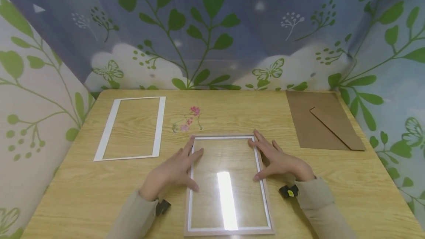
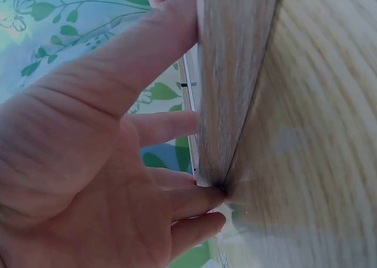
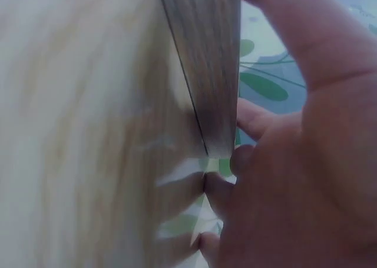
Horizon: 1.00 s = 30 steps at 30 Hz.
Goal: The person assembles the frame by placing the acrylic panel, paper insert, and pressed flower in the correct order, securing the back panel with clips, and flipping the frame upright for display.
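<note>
A picture frame (image 1: 229, 232) with a pale wooden border lies on the table before me, a white inner edge and a clear pane (image 1: 212, 158) inside it. Spread fingers of my left hand (image 1: 174, 169) touch its left side, thumb and fingertips reaching over the rim near the far corner. On the opposite side my right hand (image 1: 280, 160) touches the border the same way. In the left wrist view, the thumb (image 2: 159, 38) rests against the wooden side (image 2: 230, 73). The right wrist view shows the other wooden side (image 3: 212, 62) beside the right palm (image 3: 294, 185).
A white rectangular mat (image 1: 107, 130) with an open middle lies at the back left. Small pink pressed flowers (image 1: 195, 111) lie just beyond the frame. At the back right is a brown backing board (image 1: 300, 121) with a stand flap (image 1: 338, 128). Leaf-patterned curtains (image 1: 212, 47) enclose the table.
</note>
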{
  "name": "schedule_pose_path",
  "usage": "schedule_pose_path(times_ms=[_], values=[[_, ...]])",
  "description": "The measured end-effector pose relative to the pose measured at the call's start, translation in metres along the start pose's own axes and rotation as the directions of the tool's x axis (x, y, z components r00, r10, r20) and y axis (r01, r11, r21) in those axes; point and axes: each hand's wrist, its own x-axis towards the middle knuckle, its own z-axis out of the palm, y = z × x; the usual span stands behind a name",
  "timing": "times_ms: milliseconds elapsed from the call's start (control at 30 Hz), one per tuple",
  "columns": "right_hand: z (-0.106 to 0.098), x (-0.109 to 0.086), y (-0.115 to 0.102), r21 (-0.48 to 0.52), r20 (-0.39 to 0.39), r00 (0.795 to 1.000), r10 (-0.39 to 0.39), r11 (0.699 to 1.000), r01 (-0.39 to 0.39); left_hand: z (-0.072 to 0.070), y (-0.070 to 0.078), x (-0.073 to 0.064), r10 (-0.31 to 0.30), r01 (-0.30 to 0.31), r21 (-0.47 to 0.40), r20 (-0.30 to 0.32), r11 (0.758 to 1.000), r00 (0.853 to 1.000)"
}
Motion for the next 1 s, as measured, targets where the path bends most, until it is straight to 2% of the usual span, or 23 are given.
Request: schedule_pose_path(times_ms=[267, 333, 500, 600, 700, 767, 833, 933, 1000], values=[[0.002, 0.001, 0.000, -0.003, -0.009, 1.000, -0.001, 1.000, 0.001, -0.001, -0.001, 0.000, 0.015, -0.015, 0.001, 0.009, 1.000, 1.000], [0.002, 0.001, 0.000, -0.005, -0.009, 1.000, -0.003, 1.000, 0.003, -0.001, -0.003, 0.001, 0.031, -0.031, -0.008, -0.010, 0.999, 0.999], [0.001, 0.001, 0.000, -0.004, -0.008, 1.000, -0.009, 1.000, 0.009, -0.011, -0.009, 0.003, 0.098, -0.097, 0.008, -0.104, 0.995, 0.990], [0.001, 0.000, 0.001, 0.007, -0.008, 1.000, -0.016, 1.000, 0.016, -0.022, -0.017, 0.003, 0.136, -0.133, 0.025, -0.173, 0.991, 0.976], [0.001, 0.000, 0.001, 0.030, -0.005, 1.000, -0.030, 0.999, 0.030, -0.036, -0.029, 0.001, 0.152, -0.147, 0.037, -0.259, 0.988, 0.954], [0.001, -0.001, 0.002, 0.051, -0.006, 0.999, -0.042, 0.998, 0.043, -0.046, -0.040, -0.001, 0.132, -0.136, 0.009, -0.314, 0.991, 0.940], [0.001, -0.001, 0.004, 0.061, -0.011, 0.998, -0.056, 0.997, 0.056, -0.057, -0.053, -0.005, 0.086, -0.098, -0.016, -0.360, 0.995, 0.929], [0.001, -0.001, 0.007, 0.084, -0.015, 0.997, -0.075, 0.994, 0.076, -0.074, -0.077, -0.012, -0.002, -0.028, -0.069, -0.403, 0.997, 0.915], [0.000, -0.002, 0.009, 0.107, -0.017, 0.996, -0.089, 0.990, 0.090, -0.085, -0.093, -0.019, -0.085, 0.054, -0.084, -0.420, 0.995, 0.903]])
